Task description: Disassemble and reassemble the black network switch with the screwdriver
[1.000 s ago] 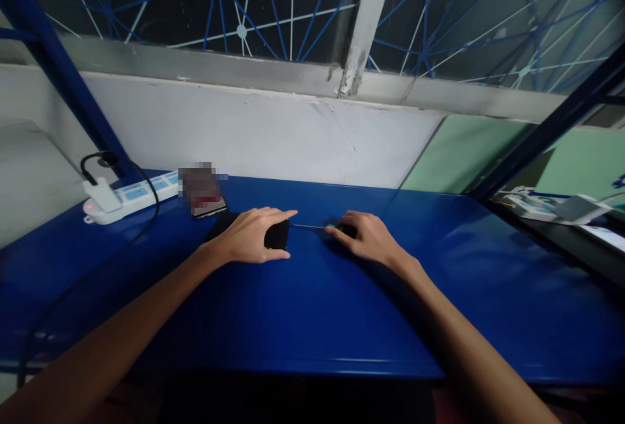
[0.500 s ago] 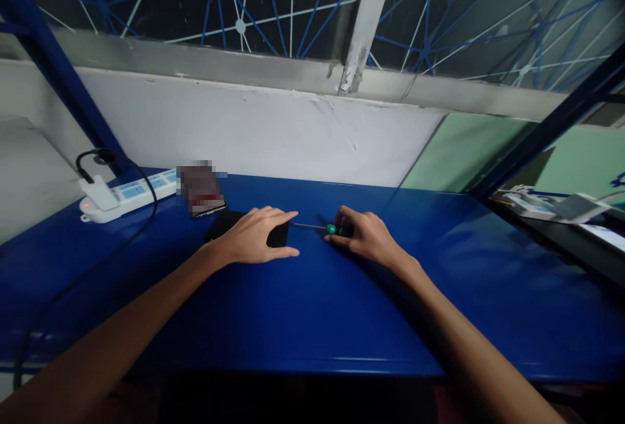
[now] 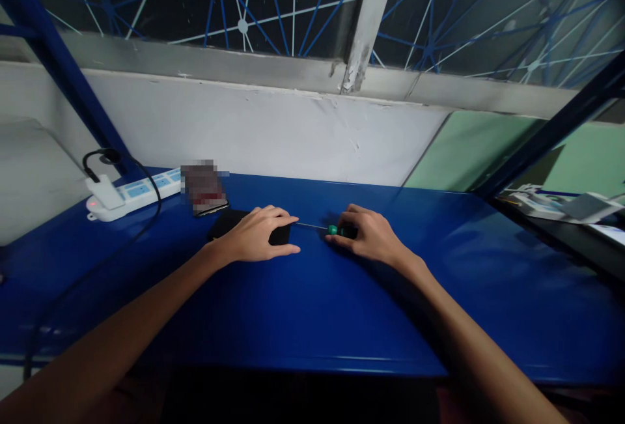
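Observation:
My left hand [image 3: 258, 234] lies over a black box-like object [image 3: 279, 235] on the blue table, with thumb and forefinger along its two sides. Its right end shows between them, while the palm hides much of the rest. A screwdriver [image 3: 333, 230] with a green and black handle is in my right hand [image 3: 372, 234], the fingers closed around the handle. The thin metal shaft points left and reaches the right end of the black object by my left fingertips. Whether the tip sits inside it I cannot make out.
Behind my left hand lies a blurred-out flat object [image 3: 205, 189], close to a white power strip [image 3: 146, 191] with a plug and black cable [image 3: 157, 196]. Papers and a grey item [image 3: 586, 206] lie at the right. A white wall [image 3: 273, 131] rises behind the blue table [image 3: 312, 320].
Both hands hold nearly the same pose. The fingers of my right hand have shifted slightly on the screwdriver handle, and the whole view has moved a little.

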Motion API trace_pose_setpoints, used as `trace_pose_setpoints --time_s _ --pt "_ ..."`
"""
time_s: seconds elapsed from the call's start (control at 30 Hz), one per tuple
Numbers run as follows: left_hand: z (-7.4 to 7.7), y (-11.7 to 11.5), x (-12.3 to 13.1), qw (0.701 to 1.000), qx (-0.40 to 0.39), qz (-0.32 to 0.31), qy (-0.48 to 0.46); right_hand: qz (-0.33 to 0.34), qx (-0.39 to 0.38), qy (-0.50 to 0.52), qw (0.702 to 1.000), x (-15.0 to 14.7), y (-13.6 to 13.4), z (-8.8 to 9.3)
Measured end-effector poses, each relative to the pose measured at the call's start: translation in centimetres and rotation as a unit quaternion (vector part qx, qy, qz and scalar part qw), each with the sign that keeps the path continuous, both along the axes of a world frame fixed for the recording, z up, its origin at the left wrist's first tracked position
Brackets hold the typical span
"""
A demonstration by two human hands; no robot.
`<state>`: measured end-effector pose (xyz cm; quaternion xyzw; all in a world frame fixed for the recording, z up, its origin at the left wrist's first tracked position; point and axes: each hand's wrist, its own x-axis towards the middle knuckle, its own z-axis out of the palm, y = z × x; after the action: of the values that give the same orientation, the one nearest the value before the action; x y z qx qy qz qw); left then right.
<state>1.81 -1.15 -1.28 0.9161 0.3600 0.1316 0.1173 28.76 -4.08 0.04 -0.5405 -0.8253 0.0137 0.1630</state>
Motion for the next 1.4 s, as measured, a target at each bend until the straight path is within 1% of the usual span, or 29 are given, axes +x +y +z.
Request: trace_pose_setpoints --time_s 0.13,0.27,0.37,0.43,0.53,0.67,0.87,0.97,1.2,1.3,1.4 --pt "0.1 0.0 0.1 1.0 0.003 -0.005 -0.008 -0.022 0.015 -0.001 1.0 -0.2 0.0 -0.4" --pt "0.2 -0.1 0.1 1.0 0.002 -0.001 -0.002 -0.034 -0.006 -0.013 0.999 -0.1 0.2 -0.6" --pt "0.2 0.0 0.0 1.0 -0.006 0.006 -0.005 -0.044 -0.012 -0.011 0.999 0.1 0.3 -0.4" --pt "0.1 0.1 -0.1 0.999 -0.018 0.016 -0.024 -0.048 -0.016 0.0 0.999 0.2 0.3 -0.2" --pt "-0.1 0.3 -0.1 0.996 -0.026 0.021 -0.082 -0.031 -0.016 0.027 0.999 0.3 0.2 -0.1" --pt "-0.4 0.6 0.0 0.989 0.015 0.008 -0.147 -0.009 -0.011 0.048 0.999 0.0 0.0 -0.1" --pt "-0.8 1.0 0.1 0.98 0.062 0.03 -0.188 -0.011 0.001 0.072 0.997 -0.2 -0.1 0.1" --pt "-0.8 1.0 0.2 0.975 0.074 0.033 -0.208 -0.013 0.014 0.078 0.997 -0.1 -0.1 0.2" --pt "-0.3 0.6 0.4 0.975 0.071 0.037 -0.205 -0.011 0.004 0.071 0.997 -0.4 -0.4 0.4" --pt "-0.5 0.6 0.3 0.975 0.084 0.044 -0.199 -0.007 0.006 0.07 0.997 -0.4 -0.3 0.4" --pt "-0.4 0.8 0.1 0.977 0.107 0.052 -0.175 -0.018 0.025 0.073 0.997 0.1 -0.1 0.3"
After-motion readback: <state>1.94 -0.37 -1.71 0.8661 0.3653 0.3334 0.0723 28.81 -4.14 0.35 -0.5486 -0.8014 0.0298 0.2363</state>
